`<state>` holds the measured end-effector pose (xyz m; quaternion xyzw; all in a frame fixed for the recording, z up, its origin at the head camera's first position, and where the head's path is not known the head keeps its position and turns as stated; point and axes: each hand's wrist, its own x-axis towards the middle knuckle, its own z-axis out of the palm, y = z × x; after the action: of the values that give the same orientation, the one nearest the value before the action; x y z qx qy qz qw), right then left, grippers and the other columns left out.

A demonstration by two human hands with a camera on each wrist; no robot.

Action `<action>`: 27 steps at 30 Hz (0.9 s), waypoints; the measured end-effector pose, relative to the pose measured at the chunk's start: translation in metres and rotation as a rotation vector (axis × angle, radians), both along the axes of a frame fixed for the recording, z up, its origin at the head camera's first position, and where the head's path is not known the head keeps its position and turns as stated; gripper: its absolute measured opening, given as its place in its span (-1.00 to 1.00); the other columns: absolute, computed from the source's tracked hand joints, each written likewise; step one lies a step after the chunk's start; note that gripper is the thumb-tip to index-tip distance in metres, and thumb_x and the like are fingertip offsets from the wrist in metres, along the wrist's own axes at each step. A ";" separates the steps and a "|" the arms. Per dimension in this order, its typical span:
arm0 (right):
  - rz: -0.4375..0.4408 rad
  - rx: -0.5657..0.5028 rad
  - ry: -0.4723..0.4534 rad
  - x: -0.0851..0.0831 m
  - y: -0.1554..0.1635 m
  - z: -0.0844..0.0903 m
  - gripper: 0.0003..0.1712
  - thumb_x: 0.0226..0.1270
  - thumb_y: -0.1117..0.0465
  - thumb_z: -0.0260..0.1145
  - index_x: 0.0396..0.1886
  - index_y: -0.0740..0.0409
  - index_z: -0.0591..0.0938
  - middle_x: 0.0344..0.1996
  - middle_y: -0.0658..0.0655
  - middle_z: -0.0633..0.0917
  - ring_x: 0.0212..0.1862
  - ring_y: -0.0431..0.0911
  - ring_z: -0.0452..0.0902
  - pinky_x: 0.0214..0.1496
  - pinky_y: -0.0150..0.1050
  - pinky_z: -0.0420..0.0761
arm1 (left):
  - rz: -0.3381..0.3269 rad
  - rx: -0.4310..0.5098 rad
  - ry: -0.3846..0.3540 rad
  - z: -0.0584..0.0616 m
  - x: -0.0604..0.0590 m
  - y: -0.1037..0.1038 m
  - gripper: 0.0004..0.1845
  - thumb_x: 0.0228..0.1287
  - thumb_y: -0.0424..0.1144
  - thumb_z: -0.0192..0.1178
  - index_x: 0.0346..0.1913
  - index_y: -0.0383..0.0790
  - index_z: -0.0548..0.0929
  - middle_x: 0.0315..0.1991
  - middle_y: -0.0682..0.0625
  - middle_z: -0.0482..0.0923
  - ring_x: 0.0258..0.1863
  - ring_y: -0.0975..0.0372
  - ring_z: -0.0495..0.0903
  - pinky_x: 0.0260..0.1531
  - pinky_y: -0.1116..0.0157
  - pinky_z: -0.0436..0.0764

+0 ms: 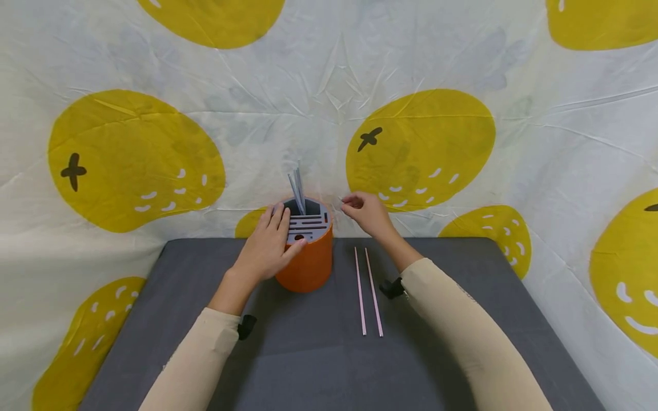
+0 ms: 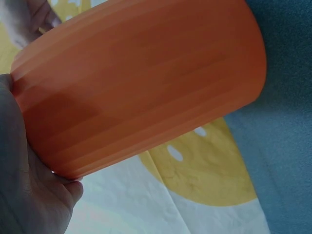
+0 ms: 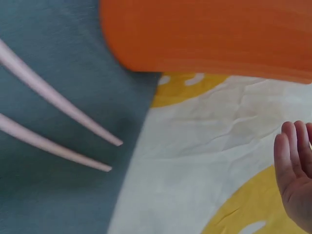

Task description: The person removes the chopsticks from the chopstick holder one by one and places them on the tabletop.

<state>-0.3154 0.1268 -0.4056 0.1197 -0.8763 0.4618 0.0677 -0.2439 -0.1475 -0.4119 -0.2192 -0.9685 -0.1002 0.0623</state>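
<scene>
An orange round holder [image 1: 308, 264] with a grey slotted top stands at the far edge of the grey mat [image 1: 308, 359]. Several grey-blue sticks [image 1: 297, 191] stand upright in one slot. My left hand [image 1: 277, 234] grips the holder, fingers over its top and thumb on its side; the left wrist view shows the palm [image 2: 24, 195] against the orange wall [image 2: 141, 78]. My right hand [image 1: 356, 204] hovers just right of the holder's rim with loosely bent fingers [image 3: 292, 165] and holds nothing. Two pink sticks [image 1: 368, 291] lie side by side on the mat beside my right forearm.
A white cloth with large yellow fruit prints [image 1: 421, 148] hangs behind and around the mat. The mat's far edge lies right behind the holder. The pink sticks' tips [image 3: 109, 153] point toward that edge.
</scene>
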 end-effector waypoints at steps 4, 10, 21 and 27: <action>0.006 -0.013 0.053 -0.008 -0.015 0.010 -0.70 0.42 0.15 0.43 0.03 0.22 0.75 -0.15 0.17 0.80 -0.09 0.03 0.70 -0.01 -0.07 0.70 | -0.001 0.008 0.006 0.000 -0.001 0.000 -0.06 0.59 0.31 -0.19 0.63 -0.42 -0.01 0.67 -0.30 -0.13 0.66 -0.18 -0.14 0.65 -0.04 -0.11; 0.023 -0.058 0.085 -0.017 -0.039 0.020 -0.73 0.42 0.13 0.44 0.03 0.15 0.76 -0.10 0.13 0.81 -0.05 0.01 0.72 0.08 -0.07 0.71 | 0.000 0.017 0.004 0.000 -0.001 0.000 -0.06 0.58 0.30 -0.17 0.63 -0.43 0.00 0.67 -0.31 -0.12 0.66 -0.18 -0.15 0.65 -0.05 -0.08; 0.049 -0.092 0.100 -0.027 -0.069 0.027 -0.73 0.43 0.15 0.43 0.04 0.14 0.76 -0.06 0.12 0.80 -0.01 -0.01 0.73 0.12 -0.12 0.72 | -0.013 0.007 0.020 0.001 -0.001 0.000 -0.06 0.58 0.29 -0.15 0.62 -0.45 0.02 0.66 -0.33 -0.10 0.65 -0.21 -0.11 0.64 -0.08 -0.05; 0.053 -0.050 0.070 -0.031 -0.079 0.031 -0.72 0.47 0.12 0.40 0.08 0.10 0.74 -0.03 0.09 0.78 0.01 -0.05 0.70 0.09 -0.16 0.72 | -0.009 0.007 0.008 0.002 0.000 0.000 -0.06 0.58 0.30 -0.16 0.63 -0.44 0.01 0.67 -0.32 -0.12 0.66 -0.20 -0.14 0.64 -0.07 -0.09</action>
<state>-0.3468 0.0475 -0.3750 0.1573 -0.8581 0.4807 0.0888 -0.2444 -0.1474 -0.4104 -0.2238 -0.9669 -0.1028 0.0662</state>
